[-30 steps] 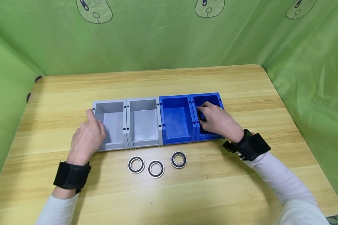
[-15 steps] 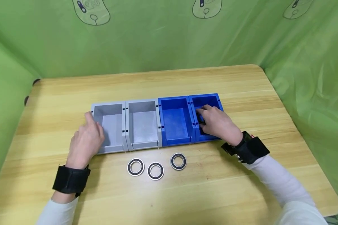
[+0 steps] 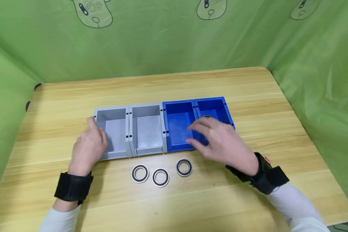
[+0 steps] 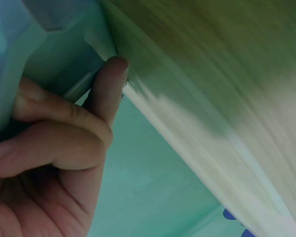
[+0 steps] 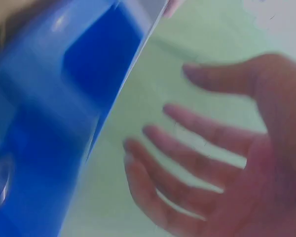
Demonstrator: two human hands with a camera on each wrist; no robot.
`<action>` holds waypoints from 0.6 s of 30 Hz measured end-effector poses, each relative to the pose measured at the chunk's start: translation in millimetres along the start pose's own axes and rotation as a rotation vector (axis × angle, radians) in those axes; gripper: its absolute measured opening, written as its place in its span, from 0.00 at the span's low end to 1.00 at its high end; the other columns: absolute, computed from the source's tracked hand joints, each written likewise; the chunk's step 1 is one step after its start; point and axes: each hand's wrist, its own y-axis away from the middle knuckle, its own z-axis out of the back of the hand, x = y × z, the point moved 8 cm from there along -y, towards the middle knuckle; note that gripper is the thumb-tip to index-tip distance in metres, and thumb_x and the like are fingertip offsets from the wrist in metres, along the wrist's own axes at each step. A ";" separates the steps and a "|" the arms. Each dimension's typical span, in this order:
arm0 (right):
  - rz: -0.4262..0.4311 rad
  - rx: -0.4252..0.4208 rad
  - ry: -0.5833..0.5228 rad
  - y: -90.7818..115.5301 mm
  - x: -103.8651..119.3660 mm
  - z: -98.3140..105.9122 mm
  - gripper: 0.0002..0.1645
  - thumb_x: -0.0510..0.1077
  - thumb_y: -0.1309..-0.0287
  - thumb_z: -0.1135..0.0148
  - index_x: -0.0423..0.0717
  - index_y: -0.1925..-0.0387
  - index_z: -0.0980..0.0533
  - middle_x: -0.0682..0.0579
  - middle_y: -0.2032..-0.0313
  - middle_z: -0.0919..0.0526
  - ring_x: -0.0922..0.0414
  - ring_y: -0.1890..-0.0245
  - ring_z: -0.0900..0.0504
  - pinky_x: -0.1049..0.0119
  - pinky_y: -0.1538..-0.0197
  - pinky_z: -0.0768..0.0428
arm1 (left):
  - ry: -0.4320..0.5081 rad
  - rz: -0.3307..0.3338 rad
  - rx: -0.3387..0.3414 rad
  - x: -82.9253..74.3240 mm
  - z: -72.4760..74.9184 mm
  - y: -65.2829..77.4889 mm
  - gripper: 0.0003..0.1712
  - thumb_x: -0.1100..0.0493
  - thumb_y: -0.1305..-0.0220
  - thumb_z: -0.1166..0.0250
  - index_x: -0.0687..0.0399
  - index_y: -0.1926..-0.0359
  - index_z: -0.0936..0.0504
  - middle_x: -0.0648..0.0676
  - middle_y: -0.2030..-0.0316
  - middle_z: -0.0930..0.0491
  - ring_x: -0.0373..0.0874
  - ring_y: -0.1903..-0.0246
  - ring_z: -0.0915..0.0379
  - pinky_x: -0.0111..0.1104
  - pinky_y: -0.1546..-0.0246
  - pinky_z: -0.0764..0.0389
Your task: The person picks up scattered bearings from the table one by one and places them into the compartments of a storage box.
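My left hand (image 3: pixel 88 146) grips the left side wall of the leftmost grey bin (image 3: pixel 113 154). In the left wrist view its index finger (image 4: pixel 111 84) lies along the wall, with other fingers curled by it. Over the front of the two blue bins hovers my right hand (image 3: pixel 220 140), fingers spread and holding nothing. Past its knuckles a bearing (image 3: pixel 207 116) partly shows inside the right blue bin (image 3: pixel 227 111); the right wrist view also catches a bearing (image 5: pixel 0 182) in blue. Three ring-shaped bearings lie before the bins: left (image 3: pixel 140 173), middle (image 3: pixel 160 177) and right (image 3: pixel 184 167).
Between the gripped bin and the right blue one stand a second grey bin (image 3: pixel 148 149) and another blue bin (image 3: pixel 179 146), side by side in one row. All sit on a wooden table (image 3: pixel 162 209). Green fabric (image 3: pixel 153 38) encloses the table's back and sides.
My right hand has come up out of the right blue bin, opened and moved toward me, leaving a bearing in there. The left hand stays on the grey bin.
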 end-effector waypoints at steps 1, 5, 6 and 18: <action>0.029 0.030 -0.019 3.0 8.6 -3.2 0.23 0.56 0.43 0.26 0.45 0.52 0.15 0.46 0.53 0.12 0.50 0.54 0.13 0.59 0.57 0.12 | -0.003 0.002 0.002 0.0 -0.6 0.1 0.20 0.61 0.24 0.59 0.74 0.42 0.44 0.57 0.87 0.35 0.51 0.92 0.36 0.34 0.95 0.40; 0.088 0.219 -0.064 16.7 33.6 -27.8 0.25 0.59 0.41 0.29 0.49 0.47 0.16 0.50 0.50 0.14 0.53 0.52 0.14 0.59 0.54 0.13 | -0.013 0.000 0.002 -0.2 -0.7 0.2 0.20 0.61 0.24 0.59 0.74 0.41 0.45 0.55 0.87 0.36 0.49 0.92 0.37 0.33 0.95 0.41; 0.089 0.270 -0.061 20.1 37.2 -34.9 0.27 0.60 0.40 0.30 0.50 0.46 0.17 0.50 0.49 0.14 0.52 0.50 0.15 0.58 0.52 0.13 | -0.014 -0.001 0.002 -0.5 -0.3 0.1 0.20 0.61 0.24 0.59 0.74 0.41 0.45 0.54 0.87 0.36 0.49 0.92 0.38 0.32 0.95 0.41; 0.078 0.473 -0.056 42.9 40.2 -83.2 0.29 0.54 0.42 0.26 0.50 0.41 0.21 0.48 0.47 0.18 0.51 0.49 0.18 0.57 0.49 0.15 | -0.013 0.005 0.007 -2.2 -0.9 -0.6 0.21 0.61 0.24 0.59 0.75 0.40 0.45 0.55 0.87 0.36 0.48 0.92 0.38 0.32 0.95 0.41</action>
